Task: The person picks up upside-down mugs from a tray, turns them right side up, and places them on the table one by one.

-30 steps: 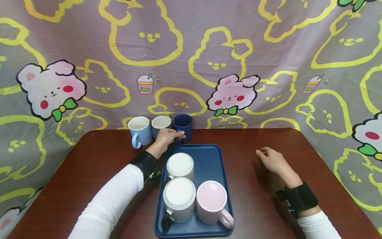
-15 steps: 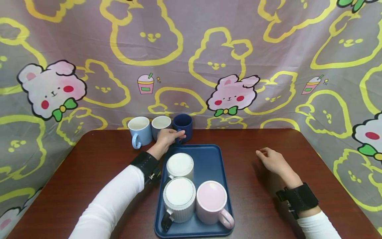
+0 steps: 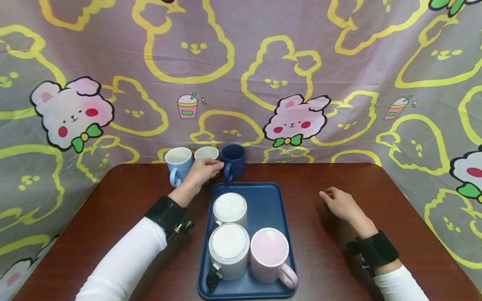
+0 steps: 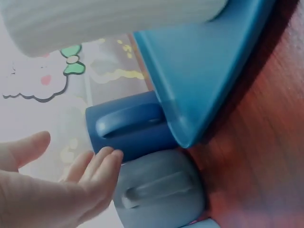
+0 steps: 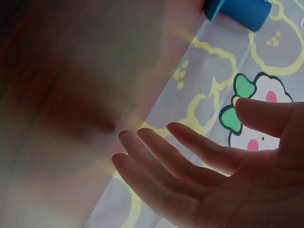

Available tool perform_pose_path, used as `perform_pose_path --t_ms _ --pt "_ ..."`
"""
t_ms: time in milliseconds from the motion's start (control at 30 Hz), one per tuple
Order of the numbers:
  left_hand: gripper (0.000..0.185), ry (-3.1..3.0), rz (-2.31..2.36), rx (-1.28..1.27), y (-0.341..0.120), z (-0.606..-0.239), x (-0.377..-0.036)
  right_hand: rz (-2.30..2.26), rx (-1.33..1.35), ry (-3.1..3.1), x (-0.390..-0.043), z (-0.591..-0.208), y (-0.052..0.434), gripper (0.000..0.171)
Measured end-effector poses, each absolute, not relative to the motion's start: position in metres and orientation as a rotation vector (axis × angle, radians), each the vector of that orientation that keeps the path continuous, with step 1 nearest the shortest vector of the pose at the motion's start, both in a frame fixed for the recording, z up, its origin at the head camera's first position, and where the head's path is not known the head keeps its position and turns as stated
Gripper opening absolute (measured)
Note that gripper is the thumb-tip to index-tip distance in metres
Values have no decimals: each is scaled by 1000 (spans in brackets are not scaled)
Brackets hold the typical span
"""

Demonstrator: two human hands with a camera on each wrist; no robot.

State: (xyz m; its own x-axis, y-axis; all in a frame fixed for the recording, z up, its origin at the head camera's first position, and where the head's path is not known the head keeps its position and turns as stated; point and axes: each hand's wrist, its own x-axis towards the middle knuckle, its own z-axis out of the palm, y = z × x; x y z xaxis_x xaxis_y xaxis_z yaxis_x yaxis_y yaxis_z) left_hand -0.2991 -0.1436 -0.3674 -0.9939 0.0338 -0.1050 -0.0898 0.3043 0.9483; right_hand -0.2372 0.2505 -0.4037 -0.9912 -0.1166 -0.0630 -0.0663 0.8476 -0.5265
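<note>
Reaching is the step in hand: left hand, fingers relaxed, hovers at the grey mug behind the tray and must close on it; right hand rests loose on the tabletop.

- Your left hand covers most of the grey mug; only its rim shows.
- In your left wrist view, the ribbed mug is cut off by the top edge.
- The counter is blurred in your right wrist view.

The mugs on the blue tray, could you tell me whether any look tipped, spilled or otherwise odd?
Nothing stands out: the two white mugs and the pink mug stand upright on the blue tray, with no spill visible.
</note>
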Motion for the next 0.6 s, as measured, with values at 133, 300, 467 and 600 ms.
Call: perform_pose_path --t_ms 133,300,467,600 --pt "39 2609 1656 -12 -147 -363 -288 -840 -166 2929 -241 -404 245 52" --pt "38 2738 1552 89 -150 -363 -275 -864 -168 2928 -246 -401 236 52" --pt "39 2813 1490 141 -152 -364 -265 -884 -175 2915 -250 -401 228 51" --pt "39 2880 1432 180 -154 -363 -255 -881 -168 2913 -251 -401 224 50"
